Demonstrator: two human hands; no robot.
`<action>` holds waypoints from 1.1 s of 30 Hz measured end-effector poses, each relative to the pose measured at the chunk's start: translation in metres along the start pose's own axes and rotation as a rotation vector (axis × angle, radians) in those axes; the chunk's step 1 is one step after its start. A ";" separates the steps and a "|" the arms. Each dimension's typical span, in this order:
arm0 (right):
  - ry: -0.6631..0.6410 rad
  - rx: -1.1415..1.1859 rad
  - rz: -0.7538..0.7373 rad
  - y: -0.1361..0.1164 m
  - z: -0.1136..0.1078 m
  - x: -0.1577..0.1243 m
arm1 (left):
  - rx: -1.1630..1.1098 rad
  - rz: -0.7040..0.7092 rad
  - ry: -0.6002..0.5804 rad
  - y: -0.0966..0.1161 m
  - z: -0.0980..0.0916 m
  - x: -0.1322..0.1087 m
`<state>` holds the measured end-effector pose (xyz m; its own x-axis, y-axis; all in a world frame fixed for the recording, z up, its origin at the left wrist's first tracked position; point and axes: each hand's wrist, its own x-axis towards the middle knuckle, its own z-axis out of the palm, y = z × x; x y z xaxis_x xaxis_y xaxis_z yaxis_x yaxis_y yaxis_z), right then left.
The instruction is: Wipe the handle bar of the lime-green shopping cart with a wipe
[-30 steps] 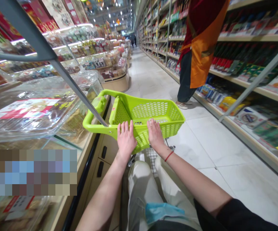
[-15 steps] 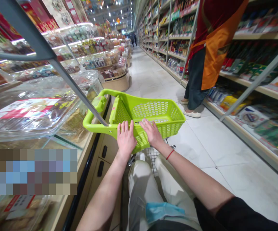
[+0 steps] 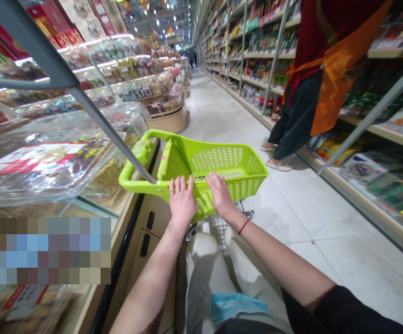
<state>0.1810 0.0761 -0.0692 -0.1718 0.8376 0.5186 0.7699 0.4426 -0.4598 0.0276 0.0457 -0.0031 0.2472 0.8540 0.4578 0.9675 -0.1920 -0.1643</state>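
A bright green plastic shopping cart (image 3: 229, 185) with perforated basket walls stands crosswise in front of my knees. My left hand (image 3: 183, 199) lies over its near rim, fingers hooked over the edge beside the fold-down seat panel (image 3: 168, 160). To its right, my right hand (image 3: 221, 195) rests on the same rim with the fingers reaching over into the basket. The thumbs are mostly hidden. A grey metal bar (image 3: 118, 144) comes down to the cart's near rim close to the handle (image 3: 126, 174).
On the left is a display counter (image 3: 132, 204) with packaged food under clear covers. A person in an orange apron (image 3: 341, 79) stands by the right-hand shelves (image 3: 393, 123). The tiled aisle (image 3: 204, 102) stretches ahead. A blue face mask (image 3: 236, 306) lies on my lap.
The person in the apron has shifted right and turned, legs leaning more. My right hand has moved slightly along the rim; my left hand and the cart stay almost in place.
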 end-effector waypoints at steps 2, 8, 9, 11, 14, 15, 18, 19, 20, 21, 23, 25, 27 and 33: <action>-0.056 0.033 -0.093 -0.011 0.002 0.003 | -0.002 -0.005 -0.001 0.000 0.000 0.000; -0.058 -0.052 -0.164 0.010 -0.005 -0.001 | -0.036 -0.002 -0.010 -0.002 -0.001 0.001; -0.047 -0.078 -0.155 0.019 -0.007 -0.003 | -0.038 0.000 -0.010 -0.003 -0.001 0.001; -0.034 -0.128 -0.131 0.039 -0.015 -0.008 | -0.038 0.003 -0.009 -0.004 -0.001 0.001; -0.029 -0.193 -0.074 0.067 -0.029 -0.016 | -0.027 0.008 -0.007 -0.005 0.000 0.001; -0.026 -0.214 -0.048 0.074 -0.034 -0.018 | -0.023 0.009 -0.007 -0.005 0.000 0.001; -0.004 -0.259 0.040 0.086 -0.043 -0.022 | -0.021 0.010 -0.012 -0.004 0.000 0.000; 0.006 -0.262 0.071 0.086 -0.043 -0.023 | -0.022 0.010 -0.013 -0.004 0.000 0.000; 0.017 -0.258 0.099 0.083 -0.041 -0.022 | -0.022 0.011 -0.014 -0.003 0.000 0.000; 0.028 -0.247 0.122 0.078 -0.038 -0.021 | -0.020 0.010 -0.012 -0.003 0.000 -0.001; 0.037 -0.206 0.134 0.063 -0.028 -0.017 | -0.014 0.008 -0.004 -0.002 0.000 -0.001; 0.019 -0.153 0.080 0.045 -0.018 -0.011 | -0.009 0.009 0.003 -0.001 -0.001 -0.001; -0.010 -0.113 -0.011 0.031 -0.011 -0.006 | -0.007 0.012 0.007 -0.001 -0.001 -0.001; -0.067 -0.167 -0.090 0.056 -0.029 -0.010 | -0.019 0.016 -0.001 -0.005 0.000 -0.001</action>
<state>0.2441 0.0835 -0.0793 -0.2806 0.8192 0.5002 0.8399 0.4618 -0.2852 0.0229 0.0454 -0.0032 0.2623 0.8514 0.4543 0.9644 -0.2147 -0.1545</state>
